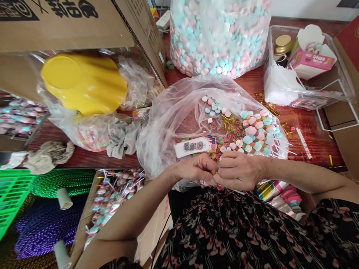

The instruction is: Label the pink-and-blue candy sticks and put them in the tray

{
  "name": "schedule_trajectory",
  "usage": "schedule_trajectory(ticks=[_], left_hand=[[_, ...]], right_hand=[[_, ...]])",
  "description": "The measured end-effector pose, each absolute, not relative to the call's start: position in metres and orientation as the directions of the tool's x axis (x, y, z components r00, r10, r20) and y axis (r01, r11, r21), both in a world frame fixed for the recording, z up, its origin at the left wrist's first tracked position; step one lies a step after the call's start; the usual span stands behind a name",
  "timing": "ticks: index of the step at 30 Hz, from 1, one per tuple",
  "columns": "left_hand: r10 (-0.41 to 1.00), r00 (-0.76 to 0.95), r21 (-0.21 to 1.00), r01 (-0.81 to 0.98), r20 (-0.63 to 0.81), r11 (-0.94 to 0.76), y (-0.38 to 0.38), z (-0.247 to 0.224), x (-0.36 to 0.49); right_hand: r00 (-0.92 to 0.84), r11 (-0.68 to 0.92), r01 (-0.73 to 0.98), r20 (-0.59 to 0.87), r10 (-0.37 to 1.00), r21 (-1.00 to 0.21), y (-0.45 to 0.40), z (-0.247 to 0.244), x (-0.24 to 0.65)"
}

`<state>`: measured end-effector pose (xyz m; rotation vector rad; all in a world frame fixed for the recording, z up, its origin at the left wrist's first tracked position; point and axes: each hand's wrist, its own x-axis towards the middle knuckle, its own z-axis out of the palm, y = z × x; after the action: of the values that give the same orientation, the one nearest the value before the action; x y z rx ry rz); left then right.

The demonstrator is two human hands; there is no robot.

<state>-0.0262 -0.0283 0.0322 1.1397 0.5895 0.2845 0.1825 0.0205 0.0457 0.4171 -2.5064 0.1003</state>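
My left hand (200, 169) and my right hand (240, 170) meet at the table's front edge, fingertips pinched together. A speck of gold shows between the fingers, but most of what they grip is hidden. Below my right hand a thin white stick end and some pink peek out, like a candy stick. Just beyond lies an open clear plastic bag (165, 108) with loose pastel candies (213, 106) and ring-shaped gummies. To its right sits a pile of candy sticks (259, 130), white sticks pointing right. Gold twist ties (228, 122) and a printed white packet (195, 146) lie in the bag.
Behind stands a big bag of pastel candies (218, 41). A clear bin (308, 89) with a pink box is at the right. On the left are a yellow container (84, 84), a cardboard box (70, 30) and a grey scrunchie (122, 138). Wrapped candy sticks (117, 194) fill a lower box.
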Motion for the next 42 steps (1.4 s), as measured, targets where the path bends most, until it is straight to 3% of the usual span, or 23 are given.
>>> schedule_trajectory(ticks=[6,11,13,16,18,20,22,25,27,29,32,35,37,39,41,42], left_hand=[[0.566,0.765,0.927,0.106,-0.308,0.361,-0.033,0.027,-0.02],[0.806,0.578,0.972,0.236,-0.127,-0.017,-0.016,0.032,-0.044],[0.82,0.557,0.901,0.413,-0.132,-0.135,-0.013,0.047,-0.055],[0.923,0.384,0.635,0.716,-0.012,-0.29,-0.023,0.071,-0.053],[0.944,0.284,0.474,0.817,0.167,-0.329,-0.036,0.07,-0.039],[0.894,0.391,0.445,0.776,0.219,-0.448,-0.043,0.051,-0.021],[0.894,0.398,0.563,0.699,0.204,-0.44,-0.039,0.024,-0.01],[0.977,0.078,0.869,0.447,0.199,-0.213,-0.018,0.002,-0.015],[0.977,-0.074,0.938,0.303,0.2,-0.169,-0.006,0.006,-0.028],[0.947,-0.168,0.941,0.251,0.273,-0.226,-0.003,0.017,-0.039],[0.899,-0.25,0.93,0.181,0.359,-0.321,-0.01,0.023,-0.038],[0.975,-0.119,0.967,-0.15,0.188,-0.205,-0.02,0.006,-0.026],[0.997,0.01,0.97,-0.232,0.082,-0.077,-0.026,-0.007,-0.022],[0.996,-0.007,0.993,-0.076,0.089,-0.09,-0.031,-0.015,-0.024],[0.969,-0.07,0.949,0.23,0.238,-0.216,-0.035,-0.016,-0.029],[0.942,-0.061,0.877,0.389,0.329,-0.281,-0.037,-0.015,-0.033]], right_hand=[[-0.798,0.941,-0.34,0.529,-0.289,0.002,0.022,0.051,0.179],[-0.847,0.943,-0.321,0.418,-0.329,0.092,0.013,0.054,0.176],[-0.895,0.958,-0.257,0.342,-0.286,0.129,0.016,0.049,0.172],[-0.972,0.994,0.031,0.236,0.006,0.104,0.038,0.041,0.158],[-0.945,0.959,0.283,0.173,0.277,0.015,0.062,0.042,0.146],[-0.86,0.881,0.458,0.19,0.473,-0.119,0.081,0.049,0.135],[-0.783,0.818,0.485,0.264,0.564,-0.308,0.087,0.06,0.128],[-0.789,0.736,0.291,0.281,0.546,-0.611,0.069,0.066,0.124],[-0.857,0.672,0.181,0.22,0.466,-0.718,0.053,0.06,0.125],[-0.896,0.711,0.171,0.192,0.4,-0.682,0.045,0.05,0.128],[-0.868,0.894,0.244,0.326,0.374,-0.375,0.053,0.041,0.131],[-0.797,0.953,0.277,0.525,0.3,-0.123,0.067,0.04,0.129],[-0.777,0.962,0.242,0.569,0.269,-0.125,0.07,0.04,0.127],[-0.781,0.94,0.205,0.534,0.325,-0.273,0.069,0.04,0.125],[-0.783,0.789,0.186,0.397,0.479,-0.585,0.065,0.039,0.124],[-0.782,0.619,0.18,0.271,0.562,-0.765,0.061,0.038,0.123]])
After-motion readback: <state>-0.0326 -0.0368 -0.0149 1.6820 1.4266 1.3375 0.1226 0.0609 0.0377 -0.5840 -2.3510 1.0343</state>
